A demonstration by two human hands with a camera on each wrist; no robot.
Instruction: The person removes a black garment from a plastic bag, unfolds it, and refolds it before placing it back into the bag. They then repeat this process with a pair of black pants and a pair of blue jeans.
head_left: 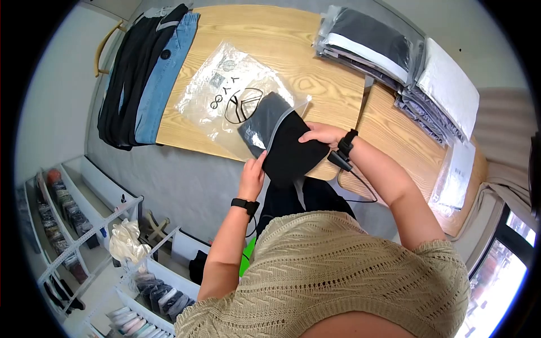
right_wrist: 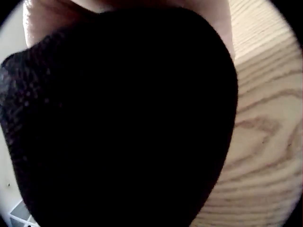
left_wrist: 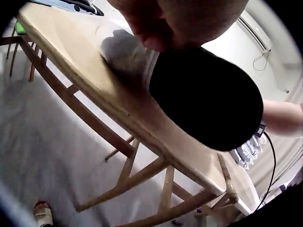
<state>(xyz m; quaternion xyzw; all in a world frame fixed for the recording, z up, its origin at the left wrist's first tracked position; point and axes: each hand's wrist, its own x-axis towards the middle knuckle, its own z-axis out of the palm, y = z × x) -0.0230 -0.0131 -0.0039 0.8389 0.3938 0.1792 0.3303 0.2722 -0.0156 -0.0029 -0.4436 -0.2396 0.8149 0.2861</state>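
Note:
A folded black garment lies partly inside a clear plastic bag with black printed lettering and a round logo. Through the plastic, the covered end looks grey; the bare end hangs over the table's near edge. My right hand grips that bare end, thumb on top and the other fingers hidden beneath. At the bag's mouth, my left hand pinches the pale edge strip beside the cloth. Black cloth fills most of the right wrist view. In the left wrist view, curled fingers meet the bag's edge.
Dark clothes and blue jeans are piled at the table's left end. Bagged garments are stacked at the back right, with a white package beside them. Storage bins holding packed items stand low on the left.

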